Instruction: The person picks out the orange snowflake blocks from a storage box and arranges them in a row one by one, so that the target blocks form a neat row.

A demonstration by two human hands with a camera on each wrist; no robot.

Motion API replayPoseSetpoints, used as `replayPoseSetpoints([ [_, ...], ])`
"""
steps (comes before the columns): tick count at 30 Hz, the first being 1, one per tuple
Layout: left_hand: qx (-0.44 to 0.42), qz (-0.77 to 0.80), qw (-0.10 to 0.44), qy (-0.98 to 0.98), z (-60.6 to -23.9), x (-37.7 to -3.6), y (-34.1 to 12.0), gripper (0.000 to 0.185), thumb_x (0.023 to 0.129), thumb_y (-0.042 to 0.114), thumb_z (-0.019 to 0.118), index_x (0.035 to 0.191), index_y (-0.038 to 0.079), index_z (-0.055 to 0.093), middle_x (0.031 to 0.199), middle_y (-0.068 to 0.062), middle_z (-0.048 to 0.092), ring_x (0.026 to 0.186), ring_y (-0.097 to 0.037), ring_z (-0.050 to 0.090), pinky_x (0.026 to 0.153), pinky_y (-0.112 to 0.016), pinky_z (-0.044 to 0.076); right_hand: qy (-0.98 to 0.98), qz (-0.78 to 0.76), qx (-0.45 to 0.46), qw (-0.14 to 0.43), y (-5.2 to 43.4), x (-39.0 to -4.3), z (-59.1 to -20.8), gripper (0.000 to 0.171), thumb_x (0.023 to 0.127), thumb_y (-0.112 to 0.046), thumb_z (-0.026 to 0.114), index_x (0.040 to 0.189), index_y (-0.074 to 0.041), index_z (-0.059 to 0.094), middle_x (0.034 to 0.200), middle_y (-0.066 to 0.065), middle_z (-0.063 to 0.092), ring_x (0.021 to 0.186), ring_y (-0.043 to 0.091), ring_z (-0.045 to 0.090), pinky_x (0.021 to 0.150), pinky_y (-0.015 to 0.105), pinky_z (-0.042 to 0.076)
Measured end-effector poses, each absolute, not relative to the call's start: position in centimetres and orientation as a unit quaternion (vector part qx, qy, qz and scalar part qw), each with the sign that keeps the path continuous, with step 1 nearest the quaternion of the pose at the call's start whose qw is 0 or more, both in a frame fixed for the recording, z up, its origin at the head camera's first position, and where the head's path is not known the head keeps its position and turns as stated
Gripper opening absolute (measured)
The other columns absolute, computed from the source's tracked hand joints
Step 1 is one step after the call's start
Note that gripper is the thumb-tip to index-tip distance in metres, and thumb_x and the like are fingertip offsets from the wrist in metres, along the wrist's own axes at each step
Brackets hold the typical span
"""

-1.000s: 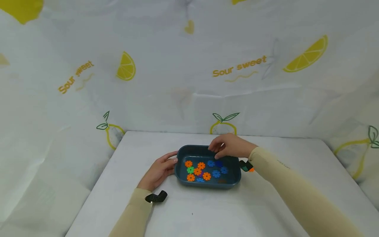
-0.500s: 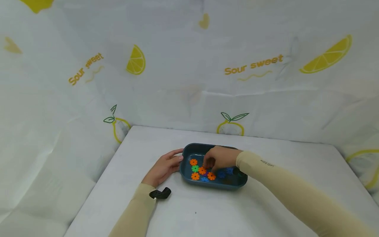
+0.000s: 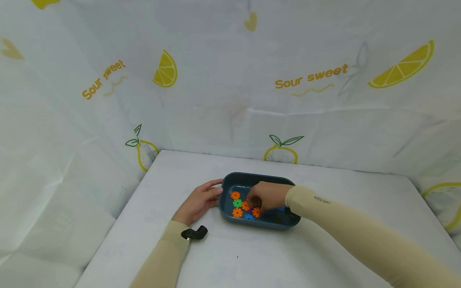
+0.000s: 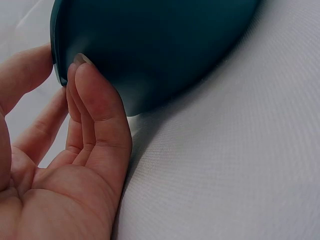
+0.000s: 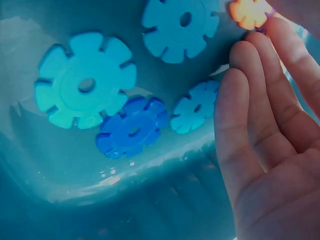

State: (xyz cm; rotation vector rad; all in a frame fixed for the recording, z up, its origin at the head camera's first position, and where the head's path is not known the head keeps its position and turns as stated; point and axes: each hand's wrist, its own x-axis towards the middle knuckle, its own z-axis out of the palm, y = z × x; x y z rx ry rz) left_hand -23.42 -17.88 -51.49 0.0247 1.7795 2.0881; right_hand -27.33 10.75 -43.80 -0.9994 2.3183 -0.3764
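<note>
A dark teal tray (image 3: 257, 224) sits on the white table with several notched plastic discs in it. My left hand (image 3: 196, 203) rests against the tray's left end, its fingers fairly straight; in the left wrist view, fingertips touch the teal wall (image 4: 165, 45). Inside the tray, my right hand (image 3: 271, 197) reaches down with bent thumb and forefinger close to an orange disc (image 3: 256, 212). At these fingertips in the right wrist view is an orange disc (image 5: 248, 12); whether it is pinched is unclear. Blue discs (image 5: 86, 82) lie beside the other, straighter fingers.
Left in the tray are a green disc (image 3: 237, 203) and orange discs (image 3: 235, 195). A blue disc (image 3: 249, 216) lies near the front wall. White cloth printed with lemons (image 3: 281, 154) hangs behind the table (image 3: 237, 268). A black wrist camera (image 3: 195, 233) is on the left sleeve.
From above the tray's back rim, my right hand has gone down and forward among the discs, and has stayed there over the last half second. My left hand keeps its place at the tray's end.
</note>
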Motion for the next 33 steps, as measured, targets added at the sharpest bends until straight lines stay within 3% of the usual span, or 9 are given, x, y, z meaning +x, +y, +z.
replayPoseSetpoints([
  [11, 0.007, 0.749, 0.200, 0.631, -51.2, -23.3, -17.8, 0.051, 0.106, 0.028, 0.072, 0.154, 0.021, 0.059, 0.130, -0.010, 0.073, 0.112, -0.021, 0.070, 0.099, -0.031, 0.060, 0.872, -0.134, -0.378, 0.280, 10.5, -27.2, -44.0, 0.024, 0.084, -0.018, 0.096, 0.094, -0.022, 0.074, 0.092, -0.007, 0.070, 0.083, 0.010, 0.060, 0.079, 0.026, 0.056],
  [23, 0.011, 0.746, 0.199, 0.635, -51.4, -23.4, -17.4, 0.055, 0.105, 0.030, 0.074, 0.156, 0.019, 0.058, 0.134, -0.013, 0.071, 0.112, -0.020, 0.071, 0.098, -0.032, 0.061, 0.880, -0.161, -0.378, 0.238, 12.4, -27.2, -42.5, 0.026, 0.088, -0.018, 0.090, 0.112, -0.019, 0.081, 0.104, -0.009, 0.069, 0.091, 0.009, 0.063, 0.085, 0.028, 0.058],
  [28, 0.003, 0.739, 0.198, 0.644, -51.3, -23.1, -17.2, 0.054, 0.105, 0.031, 0.074, 0.155, 0.020, 0.058, 0.135, -0.013, 0.070, 0.115, -0.022, 0.070, 0.099, -0.032, 0.061, 0.883, -0.211, -0.356, 0.220, 13.9, -27.0, -41.2, 0.027, 0.090, -0.018, 0.088, 0.115, -0.019, 0.080, 0.108, -0.011, 0.071, 0.100, 0.015, 0.066, 0.091, 0.032, 0.058],
  [33, -0.005, 0.743, 0.197, 0.640, -51.3, -22.9, -17.3, 0.054, 0.105, 0.031, 0.073, 0.156, 0.020, 0.057, 0.139, -0.013, 0.068, 0.115, -0.023, 0.070, 0.099, -0.032, 0.061, 0.888, -0.252, -0.325, 0.207, 15.9, -26.7, -40.2, 0.029, 0.093, -0.017, 0.085, 0.122, -0.016, 0.079, 0.111, -0.011, 0.073, 0.100, 0.012, 0.069, 0.092, 0.030, 0.060],
])
